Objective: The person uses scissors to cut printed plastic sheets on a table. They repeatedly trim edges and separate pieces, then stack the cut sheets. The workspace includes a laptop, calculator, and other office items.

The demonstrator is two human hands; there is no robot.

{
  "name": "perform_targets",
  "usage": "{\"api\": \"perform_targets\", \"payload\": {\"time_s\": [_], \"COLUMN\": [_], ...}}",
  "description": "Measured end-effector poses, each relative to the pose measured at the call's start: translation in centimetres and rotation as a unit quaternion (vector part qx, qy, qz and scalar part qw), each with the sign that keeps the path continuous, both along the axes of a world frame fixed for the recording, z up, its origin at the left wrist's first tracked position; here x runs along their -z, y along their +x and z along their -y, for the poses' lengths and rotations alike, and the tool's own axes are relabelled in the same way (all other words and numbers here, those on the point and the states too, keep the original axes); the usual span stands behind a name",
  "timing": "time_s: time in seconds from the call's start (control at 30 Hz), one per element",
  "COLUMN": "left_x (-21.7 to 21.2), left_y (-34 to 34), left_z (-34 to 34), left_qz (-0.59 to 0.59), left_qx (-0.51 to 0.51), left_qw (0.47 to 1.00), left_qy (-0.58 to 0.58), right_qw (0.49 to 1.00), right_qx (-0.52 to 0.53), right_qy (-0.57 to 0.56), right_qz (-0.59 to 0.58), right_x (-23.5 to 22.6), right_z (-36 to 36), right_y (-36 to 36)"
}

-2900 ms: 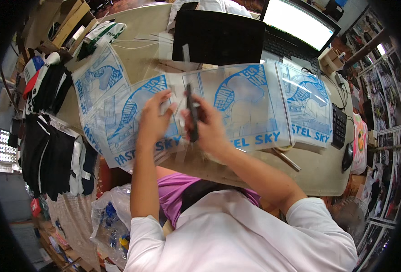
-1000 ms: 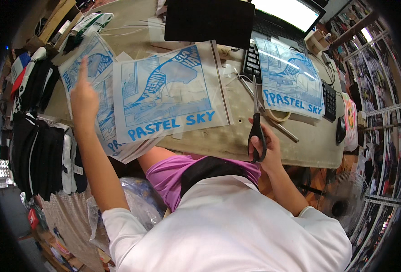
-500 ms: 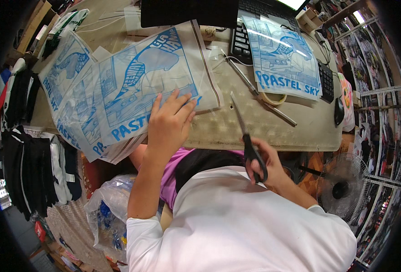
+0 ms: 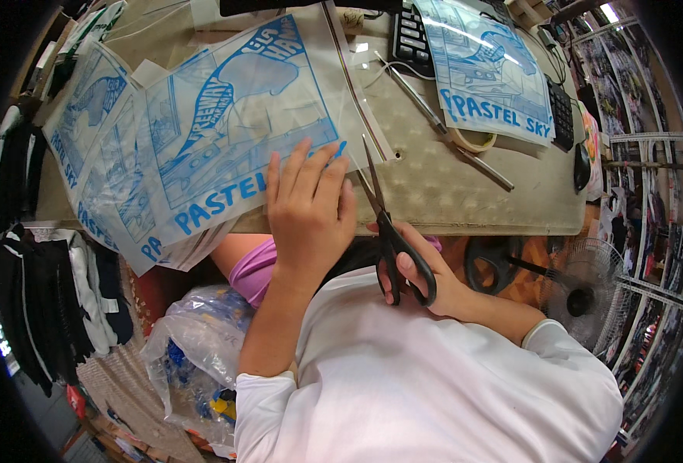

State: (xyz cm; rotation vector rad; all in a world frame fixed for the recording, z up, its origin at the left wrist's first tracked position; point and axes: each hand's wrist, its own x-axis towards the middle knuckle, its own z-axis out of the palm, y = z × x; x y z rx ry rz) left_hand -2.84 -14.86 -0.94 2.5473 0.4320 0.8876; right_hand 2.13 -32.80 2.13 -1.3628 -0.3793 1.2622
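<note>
My left hand (image 4: pixel 311 197) lies flat, fingers stretched out, on the lower right part of a translucent sheet (image 4: pixel 226 123) printed in blue. More blue-printed sheets (image 4: pixel 98 116) lie partly beneath it and fan out to the left, some overhanging the table's near edge. My right hand (image 4: pixel 419 278) grips a pair of black-handled scissors (image 4: pixel 385 224) by the finger loops. The blades are parted, pointing away from me, with their tips close to the sheet's right edge. Whether a blade touches the sheet I cannot tell.
Another blue-printed sheet (image 4: pixel 492 77) covers part of a black keyboard (image 4: pixel 411 38). A metal rod (image 4: pixel 465 150) crosses a roll of tape (image 4: pixel 474 139). A black mouse (image 4: pixel 582 177) sits near the table's right edge. Beside the table stand a fan (image 4: pixel 588 289) and a bag of clear plastic (image 4: pixel 202 339).
The scissors have come left toward the sheet, and their blades have opened. My left hand stays on the printed sheet. The whole view has shifted slightly.
</note>
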Motion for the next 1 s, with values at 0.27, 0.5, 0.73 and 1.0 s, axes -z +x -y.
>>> {"api": "perform_targets", "payload": {"time_s": [0.27, 0.5, 0.73, 1.0], "left_x": [1.4, 1.4, 1.3, 1.3], "left_y": [0.4, 0.1, 0.2, 0.2], "left_z": [1.0, 0.9, 0.9, 0.8], "left_qz": [0.038, 0.04, 0.035, 0.03], "left_qx": [-0.047, -0.042, -0.041, -0.04], "left_qw": [0.997, 0.997, 0.998, 0.998], "left_qy": [-0.043, -0.043, -0.041, -0.037], "right_qw": [1.0, 0.998, 0.999, 0.998], "right_qx": [0.026, 0.036, 0.039, 0.043], "right_qy": [-0.018, 0.004, 0.004, -0.002], "right_qz": [-0.001, -0.049, -0.037, -0.039], "right_x": [1.0, 1.4, 1.3, 1.1], "right_z": [-0.3, -0.8, -1.4, -1.6], "right_y": [-0.2, -0.5, -0.6, -0.7]}}
